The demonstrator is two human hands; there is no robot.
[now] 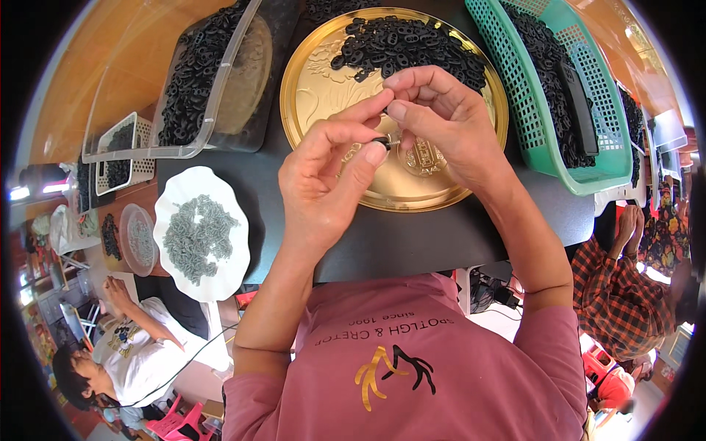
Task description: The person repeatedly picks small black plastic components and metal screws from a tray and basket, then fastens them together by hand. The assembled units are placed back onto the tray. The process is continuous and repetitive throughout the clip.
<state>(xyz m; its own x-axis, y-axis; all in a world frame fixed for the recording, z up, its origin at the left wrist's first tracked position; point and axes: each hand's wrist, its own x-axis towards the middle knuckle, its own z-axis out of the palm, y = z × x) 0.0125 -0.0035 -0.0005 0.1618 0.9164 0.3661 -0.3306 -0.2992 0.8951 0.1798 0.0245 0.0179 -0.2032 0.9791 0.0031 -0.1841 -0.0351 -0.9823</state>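
Observation:
Above a round gold tray (305, 103), my two hands are close together. My left hand (323, 176) pinches a small black plastic piece (381, 140) between thumb and fingers. Close to it, my right hand (452, 125) is closed in a pinch; a bit of something dark shows at its fingertips, too covered to name. A heap of black plastic pieces with oval holes (412, 45) lies on the far side of the tray.
A green basket (544, 140) of black pieces stands right, a long black object on top. At left are a clear bin (209, 110) of black pieces and a white scalloped plate (173, 192) of small grey parts. Other people sit at both sides.

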